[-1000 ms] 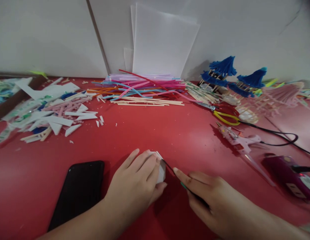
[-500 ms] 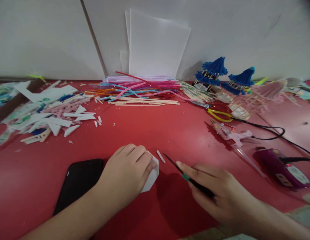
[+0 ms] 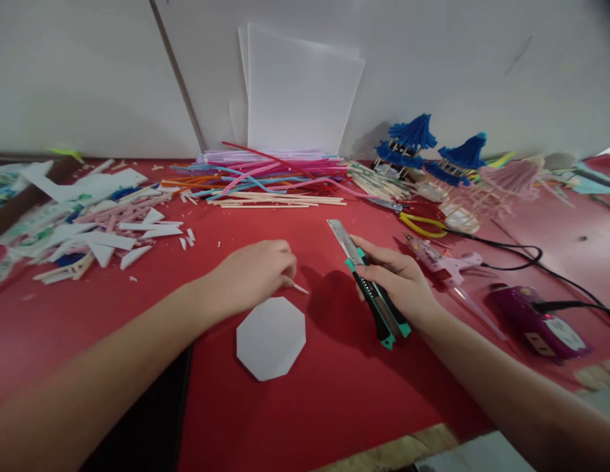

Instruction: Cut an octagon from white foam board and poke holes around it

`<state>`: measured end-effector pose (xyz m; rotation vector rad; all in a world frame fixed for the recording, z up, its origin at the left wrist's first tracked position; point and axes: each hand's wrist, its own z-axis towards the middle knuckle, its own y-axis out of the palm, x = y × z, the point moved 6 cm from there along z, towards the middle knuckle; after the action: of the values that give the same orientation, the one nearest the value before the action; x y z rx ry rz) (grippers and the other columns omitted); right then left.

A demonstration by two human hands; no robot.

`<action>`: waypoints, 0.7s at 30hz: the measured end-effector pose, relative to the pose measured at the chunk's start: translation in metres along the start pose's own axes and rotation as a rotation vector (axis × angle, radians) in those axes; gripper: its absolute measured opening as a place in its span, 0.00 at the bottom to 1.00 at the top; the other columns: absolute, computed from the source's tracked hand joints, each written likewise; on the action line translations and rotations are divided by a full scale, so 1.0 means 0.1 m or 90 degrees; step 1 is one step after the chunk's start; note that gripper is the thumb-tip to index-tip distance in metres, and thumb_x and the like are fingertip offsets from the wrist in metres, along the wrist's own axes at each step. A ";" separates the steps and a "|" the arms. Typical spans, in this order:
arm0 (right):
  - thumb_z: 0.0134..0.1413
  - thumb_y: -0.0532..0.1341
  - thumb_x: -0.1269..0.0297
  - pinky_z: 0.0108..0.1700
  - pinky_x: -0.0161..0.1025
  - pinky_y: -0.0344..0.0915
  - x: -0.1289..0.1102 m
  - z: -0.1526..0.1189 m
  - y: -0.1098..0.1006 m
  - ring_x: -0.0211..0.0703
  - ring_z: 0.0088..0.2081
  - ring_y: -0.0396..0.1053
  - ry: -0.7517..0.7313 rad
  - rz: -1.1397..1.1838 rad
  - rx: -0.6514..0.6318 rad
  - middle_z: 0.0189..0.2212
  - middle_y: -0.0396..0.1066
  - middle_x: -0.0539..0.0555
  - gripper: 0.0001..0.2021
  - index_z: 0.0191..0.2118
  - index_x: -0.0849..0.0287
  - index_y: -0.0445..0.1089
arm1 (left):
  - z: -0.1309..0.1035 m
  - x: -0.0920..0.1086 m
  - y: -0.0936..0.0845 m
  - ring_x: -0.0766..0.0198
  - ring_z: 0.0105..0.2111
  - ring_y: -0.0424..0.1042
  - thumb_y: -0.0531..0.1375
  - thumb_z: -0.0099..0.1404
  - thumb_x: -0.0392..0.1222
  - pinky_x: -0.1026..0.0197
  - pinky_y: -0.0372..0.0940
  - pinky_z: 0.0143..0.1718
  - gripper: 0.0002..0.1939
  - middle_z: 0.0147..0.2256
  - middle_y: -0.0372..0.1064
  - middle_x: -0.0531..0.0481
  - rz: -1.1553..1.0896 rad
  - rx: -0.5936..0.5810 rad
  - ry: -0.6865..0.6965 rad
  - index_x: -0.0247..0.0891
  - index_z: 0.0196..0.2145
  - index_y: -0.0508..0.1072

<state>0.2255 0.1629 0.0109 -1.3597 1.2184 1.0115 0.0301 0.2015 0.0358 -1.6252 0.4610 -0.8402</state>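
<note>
A white octagonal board piece lies flat on the red table. Just beyond it, my left hand is closed, its fingertips pinching a small white offcut strip whose end pokes out to the right. My right hand grips a black and green utility knife, held up over the table with its metal blade extended and pointing away to the upper left. Under my left forearm sits a black phone, partly covered.
A heap of white scraps lies at left. Coloured pipe cleaners and wooden sticks line the back wall. To the right are yellow-handled scissors, a glue gun, a purple power box with cords, and small blue-roofed models.
My left hand has let go of the octagon, moved forward and pinched the small offcut. My right hand has lifted the utility knife and turned it, away from the board.
</note>
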 end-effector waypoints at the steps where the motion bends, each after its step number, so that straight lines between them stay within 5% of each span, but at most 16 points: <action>1: 0.45 0.64 0.62 0.19 0.33 0.58 0.01 0.00 -0.02 0.35 0.17 0.64 0.010 0.015 0.003 0.18 0.67 0.43 0.32 0.59 0.59 0.67 | -0.06 -0.11 -0.04 0.62 0.35 0.72 0.56 0.66 0.39 0.63 0.62 0.31 0.06 0.36 0.71 0.52 0.015 0.012 -0.023 0.41 0.31 0.73; 7: 0.44 0.65 0.62 0.20 0.34 0.61 0.00 0.03 -0.03 0.36 0.17 0.67 0.028 0.069 -0.002 0.19 0.69 0.44 0.33 0.60 0.58 0.66 | -0.61 -0.81 -0.41 0.57 0.35 0.71 0.45 0.71 0.40 0.56 0.62 0.35 0.14 0.34 0.71 0.49 0.158 0.099 -0.189 0.39 0.34 0.68; 12: 0.43 0.66 0.62 0.19 0.34 0.60 0.04 0.04 -0.02 0.36 0.16 0.66 0.053 0.066 -0.016 0.18 0.69 0.44 0.34 0.60 0.60 0.67 | -0.90 -0.95 -0.65 0.49 0.43 0.69 0.41 0.71 0.39 0.44 0.64 0.43 0.15 0.38 0.69 0.43 0.270 0.190 -0.311 0.35 0.38 0.66; 14: 0.43 0.66 0.62 0.19 0.33 0.60 0.06 0.04 -0.02 0.36 0.16 0.67 0.049 0.064 -0.016 0.19 0.70 0.44 0.33 0.59 0.59 0.68 | -0.83 -0.87 -0.55 0.47 0.46 0.69 0.43 0.70 0.41 0.42 0.63 0.47 0.15 0.42 0.70 0.39 0.219 0.191 -0.270 0.33 0.41 0.68; 18: 0.42 0.66 0.63 0.18 0.33 0.60 0.07 0.05 -0.03 0.35 0.16 0.67 0.043 0.071 -0.018 0.19 0.70 0.44 0.32 0.58 0.58 0.69 | -0.52 -0.66 -0.15 0.56 0.43 0.71 0.51 0.67 0.55 0.56 0.66 0.44 0.17 0.42 0.72 0.47 0.095 0.106 -0.144 0.42 0.40 0.71; 21: 0.42 0.66 0.63 0.17 0.32 0.59 0.06 0.04 -0.03 0.36 0.16 0.67 0.042 0.078 -0.021 0.18 0.69 0.43 0.32 0.58 0.59 0.69 | -0.39 -0.65 -0.03 0.55 0.38 0.71 0.52 0.66 0.54 0.54 0.66 0.41 0.16 0.36 0.71 0.45 0.044 0.141 -0.174 0.40 0.35 0.70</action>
<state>0.2297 0.1659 0.0050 -1.3660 1.3524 1.0834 -0.0424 0.2214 0.0230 -1.4820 0.2211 -0.5845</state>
